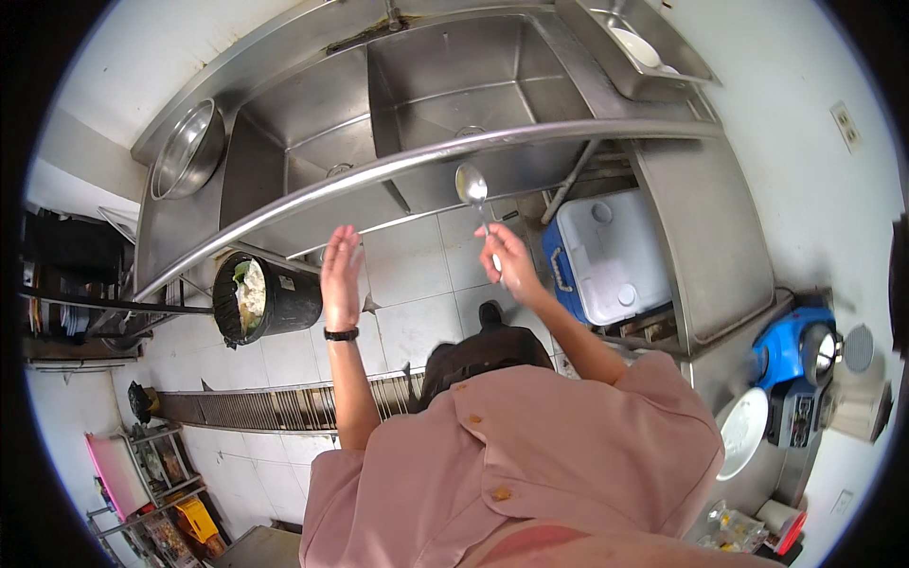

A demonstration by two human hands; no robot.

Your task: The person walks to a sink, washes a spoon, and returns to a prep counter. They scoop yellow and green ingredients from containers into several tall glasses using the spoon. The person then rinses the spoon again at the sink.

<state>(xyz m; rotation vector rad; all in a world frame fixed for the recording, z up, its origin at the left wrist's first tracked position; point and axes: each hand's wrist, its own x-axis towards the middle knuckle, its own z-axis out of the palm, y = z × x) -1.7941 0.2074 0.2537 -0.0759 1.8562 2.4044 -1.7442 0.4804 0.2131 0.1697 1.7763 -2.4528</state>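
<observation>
- We have the spoon (472, 185) in our right hand (511, 267), thumb and fingers closed around its handle; it stands in front of the sink (312, 213), with its bowl pointing away from us toward the basins.
- Our left hand (342, 270) holds nothing: its palm is open and its fingers stretched, off to the left and well apart from the spoon.
- We would do well to keep the grip where it is, on the handle, so the bowl of the spoon stays free of our fingers.
- The metal rail (568, 131) along the sink's front edge appears just beyond the spoon's tip; we cannot tell how near it truly is, so a raised wrist seems the safer way to avoid a knock.
- A firm but easy pinch should serve, since a smooth metal handle could twist if our fingers are damp; whether they are wet, we cannot tell.
- To our left, the black bin (294, 295) stands open with scraps inside, so we had best keep the spoon clear of it.
- On the right, the cooler (620, 260) sits under the counter (705, 237); we should mind our right elbow near that counter's edge.
</observation>
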